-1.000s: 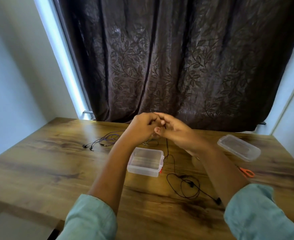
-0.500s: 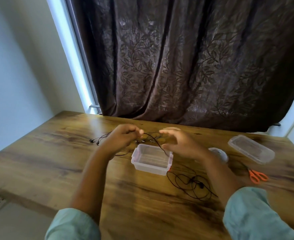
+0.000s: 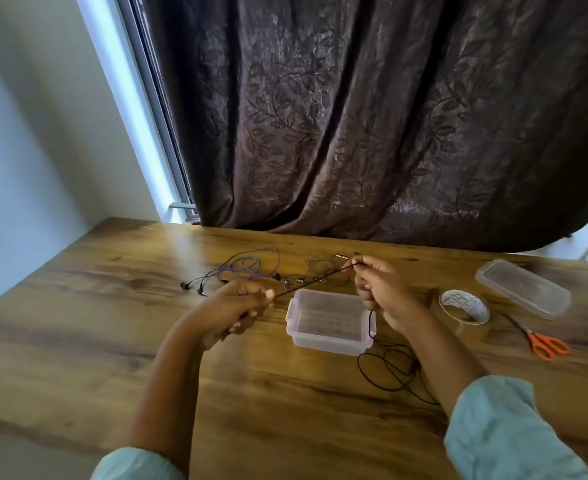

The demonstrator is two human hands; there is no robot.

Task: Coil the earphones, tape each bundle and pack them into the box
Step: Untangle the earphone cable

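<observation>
In the head view, the left hand [image 3: 237, 306] and the right hand [image 3: 381, 289] each pinch the thin black earphone cord [image 3: 311, 281], holding a short run taut above the far rim of the open clear plastic box [image 3: 327, 341] at mid-table. The rest of the cord trails past the box's right wall into a loose heap toward the near edge of the wooden table [image 3: 78, 323]. The risk is probably that slack: drawn up for coiling, it could knot on itself or catch the box's corner and drag it, and the loose purple-corded earphones [image 3: 247, 268] toward the far edge could get swept in.
</observation>
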